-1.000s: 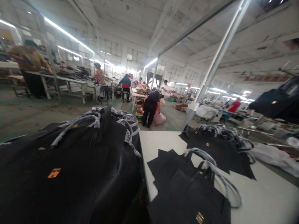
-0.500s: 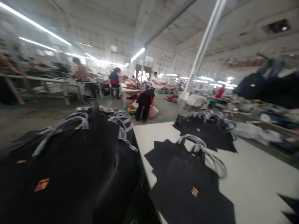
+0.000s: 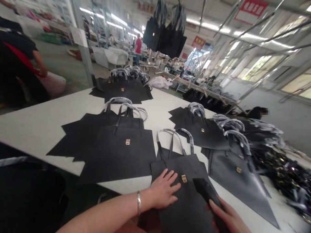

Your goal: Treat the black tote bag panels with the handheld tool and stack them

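Left grip (image 3: 165, 189) lies flat and open on a black tote (image 3: 179, 168); right grip (image 3: 228, 216) clenches a black tool (image 3: 205, 192) over it.

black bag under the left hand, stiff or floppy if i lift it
The black tote bag looks fairly stiff: it lies flat with crisp edges under the left hand. Thin, so probably light. The wrapped handles will likely swing loose.

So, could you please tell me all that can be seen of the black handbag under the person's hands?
The black handbag lies flat on a white table, its smooth, leather-like front facing up. A small gold clasp sits near its top edge, and two handles wrapped in translucent plastic rise from it. The person's left hand rests open on it, and the right hand holds a dark oblong object against its right side. Its lower end runs out of view.
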Available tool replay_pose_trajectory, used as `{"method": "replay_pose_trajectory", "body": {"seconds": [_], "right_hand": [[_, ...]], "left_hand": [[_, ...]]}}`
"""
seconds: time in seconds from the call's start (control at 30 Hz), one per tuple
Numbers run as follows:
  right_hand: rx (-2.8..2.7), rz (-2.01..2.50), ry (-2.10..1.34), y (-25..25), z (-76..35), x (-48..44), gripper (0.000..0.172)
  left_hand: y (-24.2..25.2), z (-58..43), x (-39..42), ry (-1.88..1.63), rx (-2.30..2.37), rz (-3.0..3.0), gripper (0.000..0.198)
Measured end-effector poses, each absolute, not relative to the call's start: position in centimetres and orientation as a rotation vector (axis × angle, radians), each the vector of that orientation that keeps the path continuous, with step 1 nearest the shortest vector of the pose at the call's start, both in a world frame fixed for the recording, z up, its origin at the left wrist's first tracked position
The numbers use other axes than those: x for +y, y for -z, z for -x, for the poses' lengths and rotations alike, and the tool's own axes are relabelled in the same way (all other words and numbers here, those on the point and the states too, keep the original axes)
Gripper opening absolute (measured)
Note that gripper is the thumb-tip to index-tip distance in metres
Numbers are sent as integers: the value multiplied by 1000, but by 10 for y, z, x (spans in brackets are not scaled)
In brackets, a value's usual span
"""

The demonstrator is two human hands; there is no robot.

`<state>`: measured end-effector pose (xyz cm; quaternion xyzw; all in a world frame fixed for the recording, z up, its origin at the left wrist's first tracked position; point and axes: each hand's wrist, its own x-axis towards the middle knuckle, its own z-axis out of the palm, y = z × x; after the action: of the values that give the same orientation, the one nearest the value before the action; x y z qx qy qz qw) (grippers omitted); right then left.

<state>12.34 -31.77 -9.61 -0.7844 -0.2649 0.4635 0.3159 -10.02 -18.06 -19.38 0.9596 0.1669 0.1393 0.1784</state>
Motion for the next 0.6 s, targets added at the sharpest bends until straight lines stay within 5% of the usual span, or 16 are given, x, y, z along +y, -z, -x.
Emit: {"method": "replay_pose_trajectory", "body": {"seconds": [0.17,0.6], "right_hand": [[-696,2026,-1333,90,-146,-281,37],[-725,2032,-1436,93,-159,-245,35]], "left_hand": [[194,106,-183,-402,410,-2726,55],[193,109,-181,-393,389,-2707,53]]}}
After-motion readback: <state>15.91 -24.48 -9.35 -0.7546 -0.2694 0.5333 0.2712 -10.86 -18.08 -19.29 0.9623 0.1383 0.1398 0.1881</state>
